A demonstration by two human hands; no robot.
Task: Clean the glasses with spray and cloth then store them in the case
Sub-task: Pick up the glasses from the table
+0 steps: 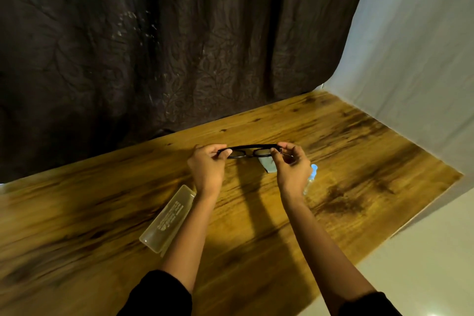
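Observation:
Black-framed glasses [250, 150] are held just above the wooden table [346, 141], lenses facing me. My left hand [207, 165] pinches the frame's left end. My right hand [292, 164] pinches the right end, at the thin temple arm. A pale blue-grey cloth [266, 163] lies on the table right under the glasses, partly hidden by my right hand. A small clear spray bottle [311, 177] lies on the table just right of my right wrist, mostly hidden by it. The translucent glasses case [168, 218] lies closed on the table to the left of my left forearm.
A dark patterned curtain [154, 46] hangs behind the table's far edge. A white sheet [410, 59] covers the wall on the right. The table's right edge [423, 210] runs diagonally, with pale floor beyond it.

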